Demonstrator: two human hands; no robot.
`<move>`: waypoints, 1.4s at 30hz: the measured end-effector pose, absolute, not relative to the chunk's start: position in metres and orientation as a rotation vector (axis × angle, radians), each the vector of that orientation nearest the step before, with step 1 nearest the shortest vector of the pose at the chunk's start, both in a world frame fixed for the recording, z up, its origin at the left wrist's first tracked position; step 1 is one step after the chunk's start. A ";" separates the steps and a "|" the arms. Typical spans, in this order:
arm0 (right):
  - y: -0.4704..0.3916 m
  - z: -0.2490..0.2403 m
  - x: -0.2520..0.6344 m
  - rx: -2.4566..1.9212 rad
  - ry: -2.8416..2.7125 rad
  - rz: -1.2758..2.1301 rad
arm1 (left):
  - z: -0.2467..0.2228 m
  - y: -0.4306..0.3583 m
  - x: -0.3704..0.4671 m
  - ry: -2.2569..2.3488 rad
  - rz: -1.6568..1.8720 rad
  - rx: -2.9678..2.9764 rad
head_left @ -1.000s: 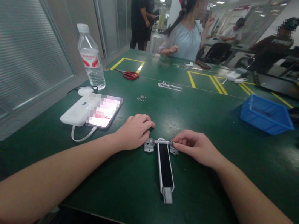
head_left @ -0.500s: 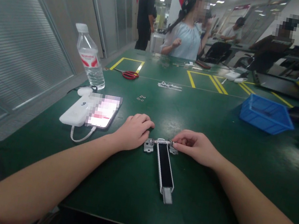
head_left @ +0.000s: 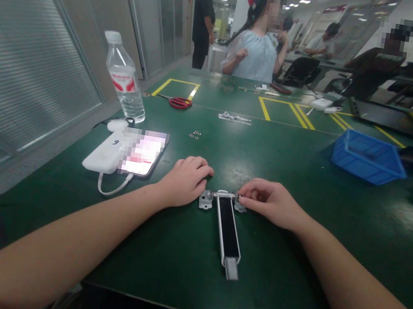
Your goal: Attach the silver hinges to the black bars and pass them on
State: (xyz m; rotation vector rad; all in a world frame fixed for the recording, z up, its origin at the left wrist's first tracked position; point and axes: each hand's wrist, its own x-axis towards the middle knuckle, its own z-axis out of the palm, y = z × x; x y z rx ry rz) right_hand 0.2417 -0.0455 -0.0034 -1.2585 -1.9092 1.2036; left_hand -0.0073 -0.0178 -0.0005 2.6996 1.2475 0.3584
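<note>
A metal hinge part with a long black-faced arm (head_left: 229,227) lies on the green table, its silver tip pointing toward me. Two small bracket plates sit at its far end, one on each side. My right hand (head_left: 271,203) pinches the right end of the hinge's cross rod with thumb and forefinger. My left hand (head_left: 186,181) rests on the table beside the left bracket (head_left: 205,200), its fingers curled and close together; whether anything is under them is hidden.
A white power bank (head_left: 106,151), a phone (head_left: 145,155) and a bottle (head_left: 126,80) stand left. Small rings (head_left: 195,134), red scissors (head_left: 180,103) and thin strips (head_left: 234,118) lie beyond my hands. A blue bin (head_left: 368,158) is right. People are behind the table.
My hands and the hinge part have hardly moved. Across the table, the person in light blue has shifted slightly.
</note>
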 end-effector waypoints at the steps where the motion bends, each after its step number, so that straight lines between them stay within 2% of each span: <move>1: -0.045 -0.004 0.242 -1.255 -1.902 1.214 | -0.001 -0.018 -0.007 1.249 0.354 2.696; 6: -0.046 -0.005 0.242 -1.252 -1.882 1.234 | 0.001 -0.019 -0.007 1.245 0.383 2.678; 12: -0.046 -0.005 0.242 -1.235 -1.900 1.219 | 0.013 -0.028 -0.004 1.227 0.584 2.672; 21: -0.046 -0.007 0.242 -1.238 -1.960 1.144 | 0.009 -0.027 -0.005 0.835 0.490 2.784; 42: -0.048 -0.008 0.235 -1.418 -2.018 0.865 | 0.008 -0.025 -0.006 0.798 0.472 2.749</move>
